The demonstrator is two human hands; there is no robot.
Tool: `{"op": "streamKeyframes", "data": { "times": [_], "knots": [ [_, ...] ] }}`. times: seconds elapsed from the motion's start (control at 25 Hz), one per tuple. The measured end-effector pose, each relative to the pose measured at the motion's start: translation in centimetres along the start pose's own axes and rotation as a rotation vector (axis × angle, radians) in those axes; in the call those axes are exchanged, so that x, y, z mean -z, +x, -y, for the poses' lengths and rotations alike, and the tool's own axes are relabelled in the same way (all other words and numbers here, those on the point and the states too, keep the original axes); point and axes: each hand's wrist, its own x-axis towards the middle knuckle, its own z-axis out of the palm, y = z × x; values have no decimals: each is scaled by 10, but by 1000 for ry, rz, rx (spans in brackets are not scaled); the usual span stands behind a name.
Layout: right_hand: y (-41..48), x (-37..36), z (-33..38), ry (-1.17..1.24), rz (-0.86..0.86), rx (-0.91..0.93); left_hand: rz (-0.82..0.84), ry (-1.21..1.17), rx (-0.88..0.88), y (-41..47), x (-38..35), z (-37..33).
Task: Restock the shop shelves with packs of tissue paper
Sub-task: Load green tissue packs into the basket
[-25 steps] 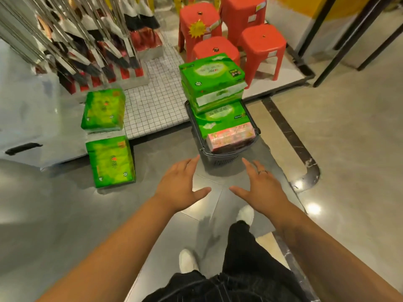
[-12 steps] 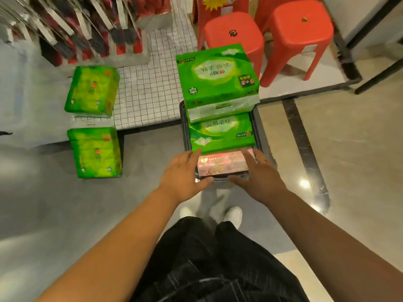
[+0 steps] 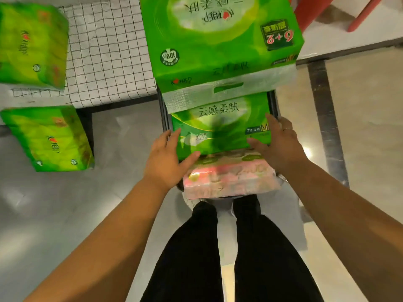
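while between hands, green pack

Large green plastic-wrapped tissue pack overhangs far end of the dark plastic basket, blocking entry from above. Grey floor left of it is open up to a smaller green tissue pack.

A large green tissue pack with a white handle flap is stacked topmost over the dark basket. Beneath it a second green pack is lodged flat in the basket, printed face up. A pink pack is laid lowest, at the basket's near end. Well left of the basket, a third green pack is set farther off and a fourth green pack nearer.
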Motion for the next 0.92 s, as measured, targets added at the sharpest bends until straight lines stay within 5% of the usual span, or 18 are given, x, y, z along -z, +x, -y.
{"op": "streamKeyframes", "data": {
  "times": [0.28, 0.4, 0.92],
  "knots": [
    [93, -55, -64, -47, -73, 51, -49, -48, 177, 68, -61, 43],
    [106, -63, -79, 139, -37, 100, -84, -164, 192, 77, -80, 53],
    [141, -76, -108, 520, -62, 279, -323, -485, 20, 113, -109, 81]
  ]
}}
